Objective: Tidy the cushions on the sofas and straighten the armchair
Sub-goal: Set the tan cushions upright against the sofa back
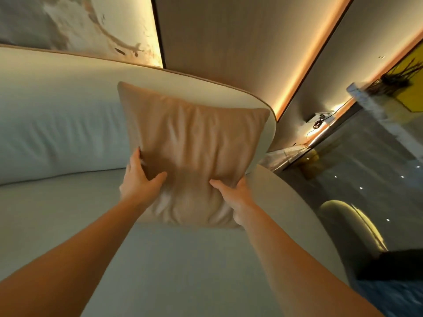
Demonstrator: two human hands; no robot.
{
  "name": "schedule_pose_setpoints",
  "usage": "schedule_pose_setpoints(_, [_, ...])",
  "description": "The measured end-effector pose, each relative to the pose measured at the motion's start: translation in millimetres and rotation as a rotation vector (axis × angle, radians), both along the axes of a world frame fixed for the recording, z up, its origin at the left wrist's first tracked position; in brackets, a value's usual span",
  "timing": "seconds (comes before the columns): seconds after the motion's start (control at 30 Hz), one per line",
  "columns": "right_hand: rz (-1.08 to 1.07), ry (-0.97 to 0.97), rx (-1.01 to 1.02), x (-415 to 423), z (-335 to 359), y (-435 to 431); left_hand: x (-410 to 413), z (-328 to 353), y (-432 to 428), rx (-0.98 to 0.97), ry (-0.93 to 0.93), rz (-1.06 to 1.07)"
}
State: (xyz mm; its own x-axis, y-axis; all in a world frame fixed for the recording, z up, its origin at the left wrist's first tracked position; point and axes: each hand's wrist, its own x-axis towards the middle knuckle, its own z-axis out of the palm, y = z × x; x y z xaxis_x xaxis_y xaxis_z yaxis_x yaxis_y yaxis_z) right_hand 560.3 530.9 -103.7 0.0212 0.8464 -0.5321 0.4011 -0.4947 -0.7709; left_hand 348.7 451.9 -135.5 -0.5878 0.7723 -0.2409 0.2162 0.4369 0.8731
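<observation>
Both hands, left hand (139, 179) and right hand (238, 197), clamp the tan cushion's (194, 143) lower corners against the sofa (57, 124) backrest. Recommended: seat its bottom edge squarely on the seat, upright, then release evenly.

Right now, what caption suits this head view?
Both hands, left and right, set a tan cushion against the pale sofa's corner.

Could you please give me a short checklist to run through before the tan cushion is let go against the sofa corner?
1. Left hand gripping the tan cushion at its lower left: ok.
2. Right hand gripping its lower right: ok.
3. Cushion upright, top edge level: not ok, it tilts.
4. Cushion backed by the sofa backrest: ok.
5. Bottom edge resting on the seat: cannot tell, hands and blur hide it.
</observation>
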Motion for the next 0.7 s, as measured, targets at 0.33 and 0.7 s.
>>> schedule_pose_setpoints(0.33, [0.017,-0.104,-0.007,-17,-34,6,-7,-24,3,-0.147,-0.087,-0.125])
schedule_pose_setpoints(0.7, [1.009,-0.176,-0.117,-293,-20,-178,-179,29,-190,-0.602,0.475,-0.134])
